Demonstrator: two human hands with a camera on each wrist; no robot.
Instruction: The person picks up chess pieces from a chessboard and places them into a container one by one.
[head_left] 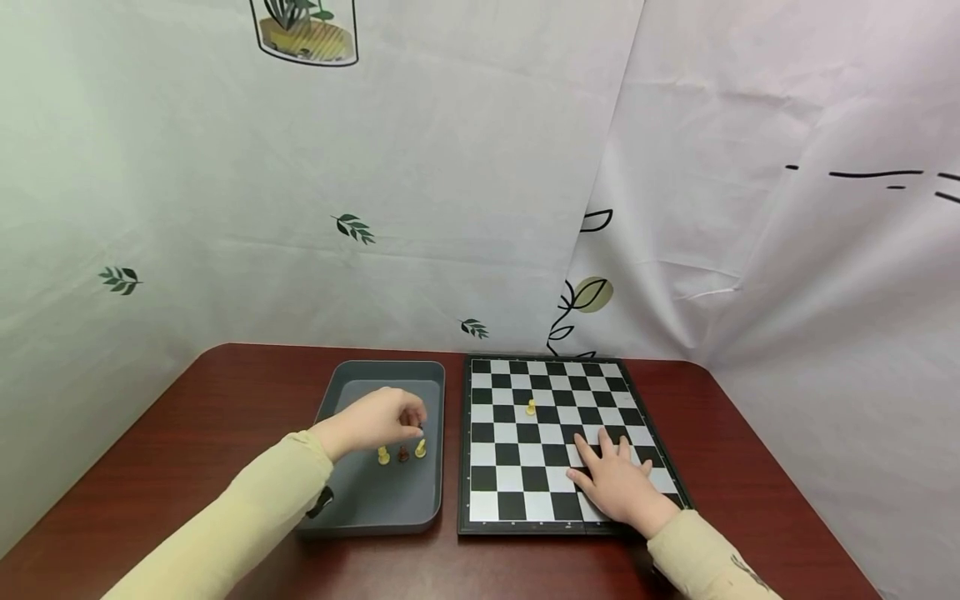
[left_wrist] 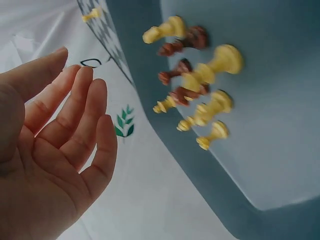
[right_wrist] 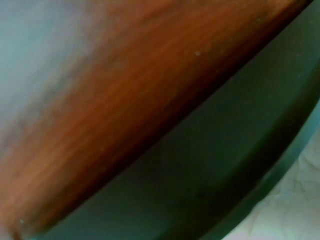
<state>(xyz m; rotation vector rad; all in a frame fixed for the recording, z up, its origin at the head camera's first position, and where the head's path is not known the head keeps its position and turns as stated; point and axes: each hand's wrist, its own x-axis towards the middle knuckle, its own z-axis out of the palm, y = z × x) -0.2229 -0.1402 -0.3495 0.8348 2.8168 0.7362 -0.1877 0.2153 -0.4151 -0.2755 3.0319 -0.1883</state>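
Observation:
My left hand (head_left: 382, 417) hovers over a grey tray (head_left: 386, 508), its fingers loosely bent. The left wrist view shows that hand (left_wrist: 65, 135) with thumb and fingers apart and nothing between them. Several yellow and brown chess pieces stand in the tray, among them a large yellow piece (left_wrist: 227, 59) and a brown piece (left_wrist: 196, 37). Part of the group is hidden behind the hand in the head view. With fingers spread, my right hand (head_left: 618, 487) rests on the near right part of a chessboard (head_left: 525, 479). One yellow pawn (head_left: 531, 407) stands on the board.
Tray and board sit side by side on a dark red wooden table (head_left: 247, 417), a narrow strip of wood between them. A white patterned cloth (head_left: 450, 167) hangs behind the table. The right wrist view shows mostly blurred wood (right_wrist: 125, 100) and a dark edge.

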